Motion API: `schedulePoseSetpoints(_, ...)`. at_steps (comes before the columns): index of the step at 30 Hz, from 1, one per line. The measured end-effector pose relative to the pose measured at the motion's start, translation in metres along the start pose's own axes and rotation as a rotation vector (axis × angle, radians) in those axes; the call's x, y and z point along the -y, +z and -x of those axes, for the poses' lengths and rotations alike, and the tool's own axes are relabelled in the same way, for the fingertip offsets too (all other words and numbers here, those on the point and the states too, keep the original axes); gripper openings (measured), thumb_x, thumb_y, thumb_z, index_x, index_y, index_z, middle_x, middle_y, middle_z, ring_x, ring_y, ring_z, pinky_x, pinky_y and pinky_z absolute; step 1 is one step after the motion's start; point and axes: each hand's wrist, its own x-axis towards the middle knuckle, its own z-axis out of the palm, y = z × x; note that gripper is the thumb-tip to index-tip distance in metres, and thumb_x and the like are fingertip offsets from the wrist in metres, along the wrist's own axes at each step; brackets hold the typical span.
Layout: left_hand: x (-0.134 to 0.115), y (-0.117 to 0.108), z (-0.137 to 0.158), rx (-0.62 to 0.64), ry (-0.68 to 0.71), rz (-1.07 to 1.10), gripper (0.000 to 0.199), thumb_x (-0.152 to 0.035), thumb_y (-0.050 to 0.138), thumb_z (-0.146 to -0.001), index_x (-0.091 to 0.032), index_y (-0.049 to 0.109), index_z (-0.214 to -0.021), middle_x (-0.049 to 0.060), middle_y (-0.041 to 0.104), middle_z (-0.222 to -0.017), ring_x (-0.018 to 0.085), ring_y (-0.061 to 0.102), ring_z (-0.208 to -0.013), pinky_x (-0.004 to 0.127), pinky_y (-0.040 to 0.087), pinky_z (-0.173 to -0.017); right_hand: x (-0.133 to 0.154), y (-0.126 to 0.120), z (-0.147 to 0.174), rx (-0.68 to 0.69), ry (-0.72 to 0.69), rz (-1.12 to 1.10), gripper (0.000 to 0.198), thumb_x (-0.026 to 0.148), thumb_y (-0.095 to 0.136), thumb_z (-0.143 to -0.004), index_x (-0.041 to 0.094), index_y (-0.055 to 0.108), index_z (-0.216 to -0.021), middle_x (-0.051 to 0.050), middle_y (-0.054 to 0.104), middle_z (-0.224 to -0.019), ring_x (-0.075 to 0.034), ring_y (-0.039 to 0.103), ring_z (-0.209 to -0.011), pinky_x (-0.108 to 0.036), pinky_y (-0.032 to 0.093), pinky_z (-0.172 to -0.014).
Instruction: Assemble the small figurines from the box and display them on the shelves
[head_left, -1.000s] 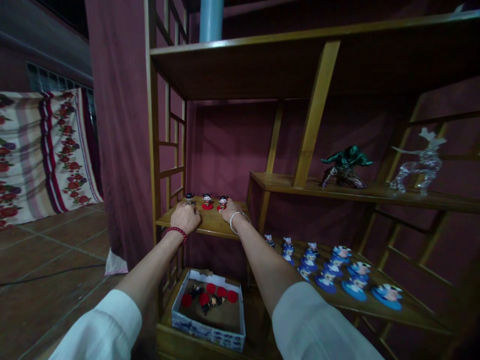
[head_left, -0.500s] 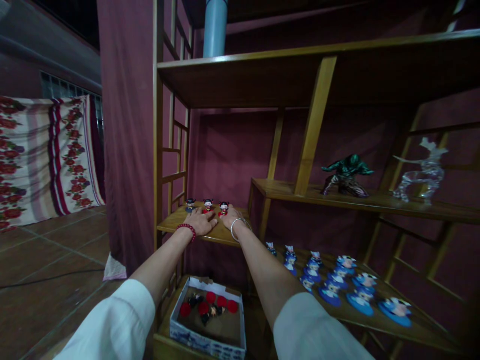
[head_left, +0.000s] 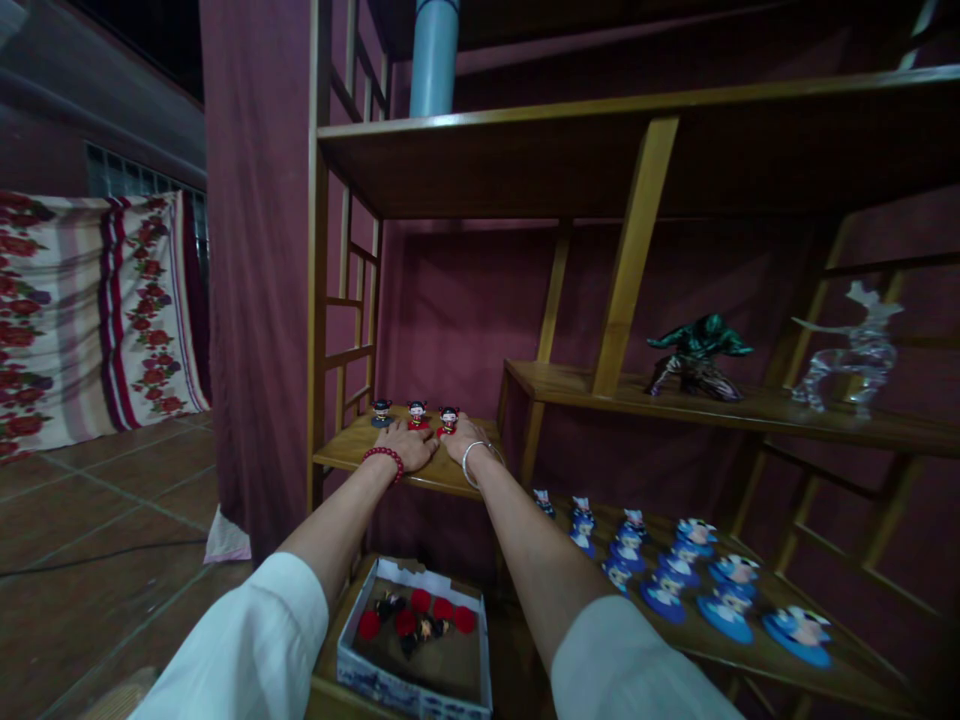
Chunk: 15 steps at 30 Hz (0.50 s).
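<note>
Three small doll figurines stand in a row on a wooden shelf. The left figurine is dark-clothed on a dark base, the middle figurine is red, and the right figurine is red with black hair. My left hand, with a red bead bracelet, lies palm down in front of the middle one, fingers outstretched toward the right one's base. My right hand, with a silver bangle, holds the right figurine from its right side, thumb low at its base. Its other fingertips are partly hidden.
Below, a cardboard box contains several red-based figurines lying down. To the right, rows of blue-based figurines stand on a lower shelf. A green-and-brown figure and a clear deer ornament occupy a middle shelf. A blue cylinder stands above.
My left hand has slid slightly to the right, closer to the right figurine. My right hand stays at that figurine with little visible movement. The view has shifted slightly.
</note>
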Motion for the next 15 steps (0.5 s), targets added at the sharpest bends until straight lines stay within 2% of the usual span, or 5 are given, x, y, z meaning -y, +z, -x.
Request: schedulePoseSetpoints(15,-0.003,-0.005,0.011,-0.09,0.01,-0.042,0.049,-0.049,0.022,-0.081,-0.029,0.053,-0.112,0.01,0.054,-0.114,0.026,0.047,-0.106,0.039,0.034,-0.087,-0.003,0.005,-0.006,-0.004,0.01,-0.006,0.039,0.036,0.051,-0.073,0.02,0.047,-0.108,-0.008,0.059,-0.106,-0.023,0.052,-0.1,-0.03,0.04,-0.078)
